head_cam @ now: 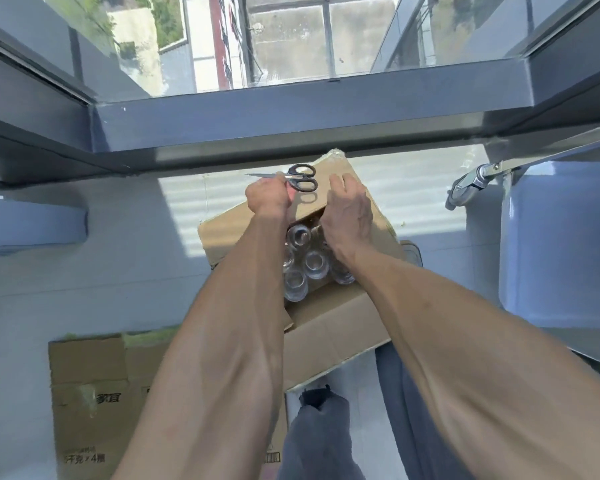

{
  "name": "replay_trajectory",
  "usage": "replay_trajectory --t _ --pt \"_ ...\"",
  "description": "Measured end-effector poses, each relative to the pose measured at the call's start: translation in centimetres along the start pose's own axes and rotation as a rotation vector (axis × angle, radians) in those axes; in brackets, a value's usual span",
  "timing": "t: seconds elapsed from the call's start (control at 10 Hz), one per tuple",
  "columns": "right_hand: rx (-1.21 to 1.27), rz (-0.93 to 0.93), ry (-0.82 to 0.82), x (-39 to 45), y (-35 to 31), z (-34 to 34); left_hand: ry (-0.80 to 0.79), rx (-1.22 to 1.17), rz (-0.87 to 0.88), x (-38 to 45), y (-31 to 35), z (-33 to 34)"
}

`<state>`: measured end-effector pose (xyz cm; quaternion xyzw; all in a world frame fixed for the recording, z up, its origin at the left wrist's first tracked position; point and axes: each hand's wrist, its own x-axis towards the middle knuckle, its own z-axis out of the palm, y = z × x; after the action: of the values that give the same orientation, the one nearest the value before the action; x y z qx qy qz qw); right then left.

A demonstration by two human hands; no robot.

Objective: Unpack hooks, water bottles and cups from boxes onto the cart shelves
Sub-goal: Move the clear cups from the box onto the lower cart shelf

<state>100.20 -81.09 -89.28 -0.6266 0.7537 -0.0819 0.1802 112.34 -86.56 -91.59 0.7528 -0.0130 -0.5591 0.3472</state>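
Two hands at far flap of open box (340, 317): left hand (267, 199) clamped on scissors (300, 177), right hand (347, 216) pressing flap back, clear cups (307, 261) exposed inside; box-opening step, next likely set scissors down, lift cups out.

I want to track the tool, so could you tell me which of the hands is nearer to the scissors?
Left. The left hand grips the scissors; the right hand rests apart on the box flap.
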Motion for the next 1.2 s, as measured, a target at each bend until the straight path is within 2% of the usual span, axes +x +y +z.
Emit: replay_trajectory --t 0.1,0.2,0.3,0.4,0.5,0.6,0.7,0.8,0.9,1.0,1.1,1.2 --pt "0.006 -0.07 0.02 4.3 1.2 1.5 0.034 0.001 0.033 1.8 1.7 5.8" --pt "0.036 -0.035 -0.014 8.6 2.8 3.5 0.054 -0.15 -0.014 5.3 2.9 9.6" --pt "-0.005 -0.053 -0.064 12.4 4.6 4.8 -0.011 -0.067 0.017 7.8 4.0 12.6" --pt "-0.025 -0.097 -0.137 15.9 6.0 5.7 -0.005 -0.099 0.03 11.6 4.5 14.8" --pt "-0.018 -0.065 -0.119 17.8 6.3 6.3 0.17 0.002 0.066 12.9 4.1 15.3" --pt "-0.022 -0.056 -0.105 17.2 6.3 6.7 0.308 0.214 0.093 12.5 3.9 14.9" --pt "0.025 -0.073 -0.094 14.7 6.0 6.6 0.342 0.527 0.217 10.7 2.9 13.0" --pt "-0.027 -0.147 -0.045 11.1 5.3 6.0 0.368 0.77 0.386 7.4 1.4 10.2" --pt "0.008 -0.108 -0.16 6.9 4.7 5.4 0.348 0.849 0.526 4.2 -1.2 6.4" --pt "-0.049 0.066 -0.515 2.2 4.2 5.3 0.281 0.917 0.579 0.9 -4.6 2.3" --pt "-0.108 0.121 -0.681 -3.2 3.8 4.8 0.215 1.038 0.573 -2.3 -8.6 -1.6" --pt "-0.115 0.178 -0.71 -8.2 4.2 4.9 0.054 1.158 0.485 -4.5 -13.0 -4.9"
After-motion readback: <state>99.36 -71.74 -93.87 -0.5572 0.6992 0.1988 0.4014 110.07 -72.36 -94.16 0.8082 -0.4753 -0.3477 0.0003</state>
